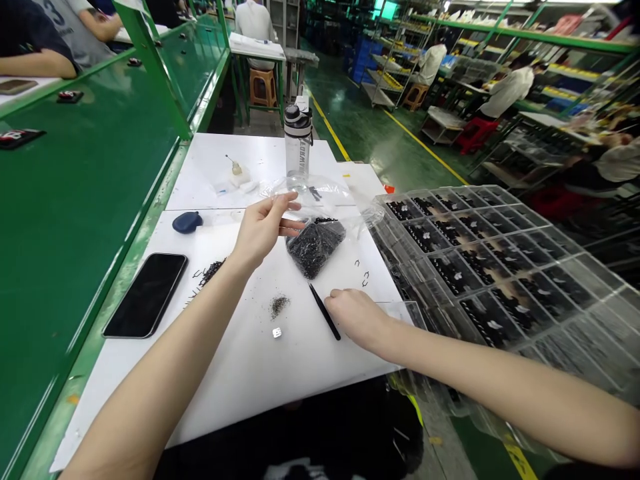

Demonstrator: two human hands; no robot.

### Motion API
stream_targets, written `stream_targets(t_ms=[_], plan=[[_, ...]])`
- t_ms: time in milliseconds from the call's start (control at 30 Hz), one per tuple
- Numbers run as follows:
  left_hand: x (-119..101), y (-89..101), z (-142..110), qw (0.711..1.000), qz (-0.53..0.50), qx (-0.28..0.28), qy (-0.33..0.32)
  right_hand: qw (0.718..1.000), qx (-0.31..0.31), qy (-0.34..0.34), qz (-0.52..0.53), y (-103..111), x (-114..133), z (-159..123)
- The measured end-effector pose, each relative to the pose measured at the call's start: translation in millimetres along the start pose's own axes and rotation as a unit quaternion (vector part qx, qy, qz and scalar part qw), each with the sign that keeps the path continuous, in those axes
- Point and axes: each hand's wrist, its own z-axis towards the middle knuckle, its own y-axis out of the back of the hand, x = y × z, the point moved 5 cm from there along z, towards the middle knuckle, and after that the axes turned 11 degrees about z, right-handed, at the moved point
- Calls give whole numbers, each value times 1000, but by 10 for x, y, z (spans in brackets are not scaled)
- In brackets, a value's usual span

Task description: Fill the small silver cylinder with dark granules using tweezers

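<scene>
A: Tell me, how are your fingers now?

B: My left hand (261,233) has its fingers (287,203) little apart, on the film of the clear bag (320,195). If they clamp it, I cannot tell

A: And the other hand?

B: My right hand (356,319) has fingers (341,297) together, curled, just beside the black tweezers (325,311), not holding them, I think

A: Where are the small black parts (316,248)?

B: Packed low in the bag, between my hands, on the white paper (310,380). Past them are my phone (145,295), a water bottle (299,143) and, at right, a clear plastic tray (480,267)
</scene>
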Motion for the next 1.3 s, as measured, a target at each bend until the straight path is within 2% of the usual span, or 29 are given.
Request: stream_targets(t_ms=[133,367,467,533,600,667,767,833,867,933,1067,1167,1300], plan=[[-16,-16,-17,1000,-4,6,1,999,-7,-36,-4,67,-27,-3],[-43,-17,-25,1000,-5,12,2,998,-9,-21,57,55,-107,97],[-44,-11,-26,1000,-2,18,0,995,-16,-2,100,164,-160,129],[-35,-1,-24,1000,0,19,-1,990,-31,22,135,374,-185,90],[-22,7,-23,1000,3,21,-2,980,-62,57,178,707,-195,-4],[-17,8,-27,1000,9,27,-5,964,-120,93,219,1125,-197,-116],[-45,4,-44,999,24,35,-23,924,-248,139,254,1720,-193,-189],[-77,-1,-59,998,34,40,-36,904,-314,149,248,1951,-196,-96],[-91,-3,-66,998,38,42,-40,903,-326,148,239,1996,-201,-2],[-110,-6,-73,997,40,46,-45,912,-318,142,216,1975,-226,232],[-130,-20,-60,998,27,45,-43,940,-266,127,173,1758,-330,559],[-154,-48,-32,998,10,45,-39,946,-258,122,155,1685,-402,563],[-164,-87,11,998,-11,47,-35,948,-256,115,149,1696,-474,522]])
